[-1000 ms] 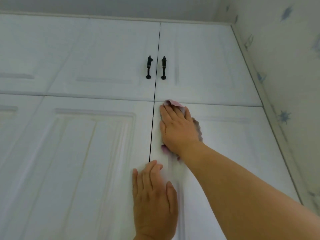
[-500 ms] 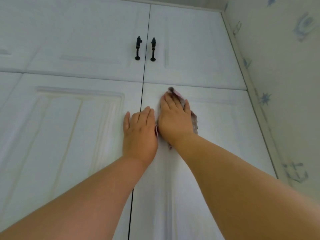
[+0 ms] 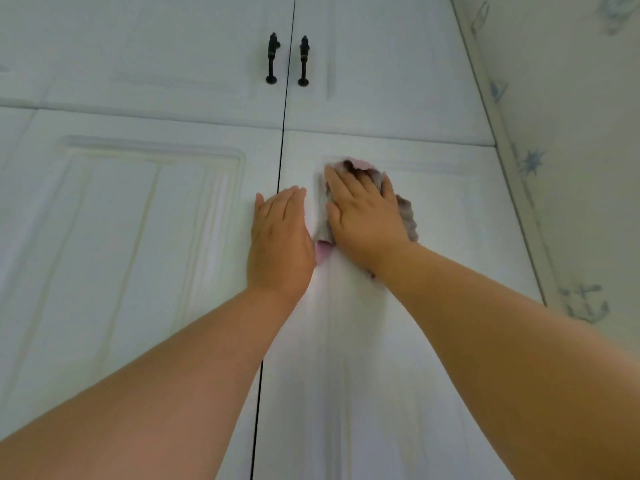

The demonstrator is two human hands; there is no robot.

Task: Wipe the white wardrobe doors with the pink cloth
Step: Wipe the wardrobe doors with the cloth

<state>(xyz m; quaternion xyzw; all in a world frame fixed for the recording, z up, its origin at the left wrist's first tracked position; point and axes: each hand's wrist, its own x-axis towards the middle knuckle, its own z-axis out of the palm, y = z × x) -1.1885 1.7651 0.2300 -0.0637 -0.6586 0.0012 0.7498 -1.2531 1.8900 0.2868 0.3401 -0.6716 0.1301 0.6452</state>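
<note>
Rightward now, right hand [image 3: 363,216] presses pink cloth [image 3: 405,216] flat below two black handles [image 3: 287,60]; left hand [image 3: 278,240] flat beside

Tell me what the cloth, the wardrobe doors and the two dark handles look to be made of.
Pink cloth: soft, fuzzy fabric, likely microfibre; its edges crumple and frill under the right hand.
Wardrobe doors: white, matt, faintly grained panels with moulded frames, probably painted or laminated wood board.
Handles: dark, slim turned bars on round feet, seemingly metal with a dull finish.

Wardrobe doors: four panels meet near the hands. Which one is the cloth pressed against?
The lower right door; the right hand flattens the cloth on it, right of the centre gap.
</note>
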